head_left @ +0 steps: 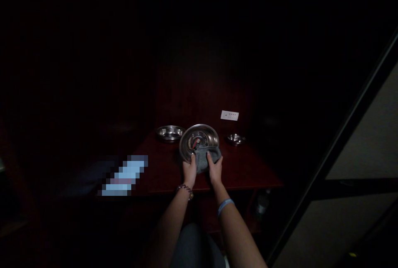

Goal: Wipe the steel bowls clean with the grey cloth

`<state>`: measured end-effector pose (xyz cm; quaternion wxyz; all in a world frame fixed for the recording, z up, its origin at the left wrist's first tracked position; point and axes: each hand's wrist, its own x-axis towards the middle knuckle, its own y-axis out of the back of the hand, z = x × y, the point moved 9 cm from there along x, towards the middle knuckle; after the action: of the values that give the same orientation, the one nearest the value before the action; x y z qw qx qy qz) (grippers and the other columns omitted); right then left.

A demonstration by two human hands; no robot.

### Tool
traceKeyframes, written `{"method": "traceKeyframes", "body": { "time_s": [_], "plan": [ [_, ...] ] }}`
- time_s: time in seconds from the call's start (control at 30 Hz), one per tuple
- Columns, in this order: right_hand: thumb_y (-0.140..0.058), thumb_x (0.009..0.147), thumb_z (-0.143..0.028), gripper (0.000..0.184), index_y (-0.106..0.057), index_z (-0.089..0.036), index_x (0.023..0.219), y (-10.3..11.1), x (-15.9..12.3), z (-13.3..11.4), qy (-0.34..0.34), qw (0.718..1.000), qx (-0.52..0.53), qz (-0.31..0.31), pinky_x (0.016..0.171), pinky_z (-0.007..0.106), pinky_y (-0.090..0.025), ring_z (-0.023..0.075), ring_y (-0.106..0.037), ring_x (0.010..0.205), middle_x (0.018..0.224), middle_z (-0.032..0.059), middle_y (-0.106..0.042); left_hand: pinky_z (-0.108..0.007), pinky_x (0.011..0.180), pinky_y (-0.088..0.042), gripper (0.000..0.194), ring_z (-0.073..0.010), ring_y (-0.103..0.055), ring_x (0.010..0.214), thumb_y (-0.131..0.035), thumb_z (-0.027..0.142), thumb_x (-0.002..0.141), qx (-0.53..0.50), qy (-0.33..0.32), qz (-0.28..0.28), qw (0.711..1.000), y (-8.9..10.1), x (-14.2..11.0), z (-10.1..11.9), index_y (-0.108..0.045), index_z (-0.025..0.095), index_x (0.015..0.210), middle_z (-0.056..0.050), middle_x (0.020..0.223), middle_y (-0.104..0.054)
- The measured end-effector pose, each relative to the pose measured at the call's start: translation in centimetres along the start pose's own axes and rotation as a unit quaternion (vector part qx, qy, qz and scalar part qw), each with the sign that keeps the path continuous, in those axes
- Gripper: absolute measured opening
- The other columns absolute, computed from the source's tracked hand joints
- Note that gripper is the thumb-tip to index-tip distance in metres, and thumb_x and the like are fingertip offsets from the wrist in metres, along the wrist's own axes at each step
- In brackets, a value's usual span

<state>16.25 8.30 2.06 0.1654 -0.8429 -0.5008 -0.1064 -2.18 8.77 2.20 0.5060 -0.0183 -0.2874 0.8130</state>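
Observation:
A shiny steel bowl is tilted up above the dark red table, its inside facing me. Inside it shows a small red and dark patch, a label or a reflection; I cannot tell which. My left hand grips the lower left rim, thumb on the inner side. A grey cloth is folded over the lower right rim. My right hand is closed on this cloth and presses it against the bowl, thumb in front. The fingers behind the bowl are hidden.
On the dark red table, a wide steel bowl stands behind to the left and a smaller steel bowl to the right. A white socket panel is on the back wall. Below the table, a bottle stands at the right.

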Motion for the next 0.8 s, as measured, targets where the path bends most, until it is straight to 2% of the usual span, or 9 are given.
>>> {"method": "traceKeyframes", "body": {
  "time_s": [0.1, 0.2, 0.4, 0.5, 0.63, 0.7, 0.8],
  "plan": [
    [-0.073, 0.075, -0.058, 0.057, -0.053, -0.023, 0.115, 0.4, 0.0, 0.4, -0.021, 0.999, -0.027, 0.017, 0.087, 0.033, -0.054, 0.0256, -0.073, 0.102, 0.114, 0.0124, -0.075, -0.038, 0.117, -0.039, 0.037, -0.0225, -0.061, 0.128, -0.061, 0.023, 0.091, -0.006, -0.017, 0.005, 1.0, 0.1, 0.0, 0.3, -0.063, 0.014, 0.127, -0.015, 0.136, -0.065],
    [-0.073, 0.075, -0.06, 0.062, -0.045, -0.023, 0.116, 1.0, 0.0, 0.3, -0.013, 0.997, -0.051, 0.055, 0.084, 0.032, -0.053, 0.0255, -0.073, 0.097, 0.11, 0.0136, -0.074, -0.037, 0.117, -0.038, 0.036, -0.0214, -0.061, 0.128, -0.06, 0.024, 0.092, -0.013, -0.029, -0.007, 0.999, -0.1, -0.1, 0.4, -0.062, 0.014, 0.127, -0.014, 0.137, -0.065],
    [-0.069, 0.078, -0.063, 0.065, -0.038, -0.022, 0.117, 1.9, -0.2, 0.2, -0.007, 0.99, -0.092, 0.111, 0.078, 0.033, -0.052, 0.0267, -0.071, 0.086, 0.098, 0.0119, -0.071, -0.035, 0.117, -0.039, 0.036, -0.0201, -0.06, 0.13, -0.064, 0.023, 0.09, -0.034, -0.011, -0.032, 0.999, -0.8, -0.1, 0.1, -0.063, 0.017, 0.125, -0.012, 0.137, -0.065],
    [-0.067, 0.079, -0.063, 0.066, -0.038, -0.02, 0.119, 2.2, -0.3, -0.1, -0.004, 0.986, -0.104, 0.127, 0.086, 0.035, -0.051, 0.027, -0.068, 0.094, 0.107, 0.0152, -0.067, -0.036, 0.116, -0.039, 0.039, -0.0197, -0.06, 0.129, -0.065, 0.025, 0.09, -0.036, -0.008, -0.042, 0.998, -1.0, -0.1, -0.2, -0.062, 0.016, 0.127, -0.014, 0.138, -0.065],
    [-0.07, 0.077, -0.063, 0.067, -0.041, -0.019, 0.12, 3.0, -0.8, -1.0, 0.007, 0.974, -0.142, 0.179, 0.097, 0.037, -0.048, 0.0289, -0.06, 0.111, 0.13, 0.0231, -0.052, -0.037, 0.115, -0.041, 0.041, -0.0208, -0.061, 0.127, -0.065, 0.028, 0.09, -0.031, 0.003, -0.037, 0.999, -0.8, 0.0, -0.8, -0.061, 0.014, 0.128, -0.015, 0.137, -0.064],
    [-0.071, 0.077, -0.062, 0.067, -0.043, -0.019, 0.12, 3.3, -1.0, -1.2, 0.002, 0.968, -0.161, 0.194, 0.097, 0.039, -0.048, 0.0297, -0.059, 0.112, 0.131, 0.0228, -0.051, -0.037, 0.114, -0.041, 0.04, -0.0207, -0.061, 0.127, -0.065, 0.028, 0.09, -0.03, 0.012, -0.036, 0.999, -0.8, 0.0, -1.0, -0.061, 0.015, 0.127, -0.014, 0.137, -0.065],
    [-0.07, 0.078, -0.063, 0.06, -0.048, -0.018, 0.112, 3.5, -1.2, -1.5, 0.001, 0.964, -0.175, 0.199, 0.093, 0.039, -0.048, 0.029, -0.062, 0.105, 0.12, 0.019, -0.059, -0.038, 0.114, -0.041, 0.037, -0.0213, -0.062, 0.126, -0.065, 0.029, 0.09, -0.031, 0.018, -0.047, 0.998, -1.0, -0.1, -0.9, -0.062, 0.016, 0.124, -0.014, 0.134, -0.067]
  ]
}}
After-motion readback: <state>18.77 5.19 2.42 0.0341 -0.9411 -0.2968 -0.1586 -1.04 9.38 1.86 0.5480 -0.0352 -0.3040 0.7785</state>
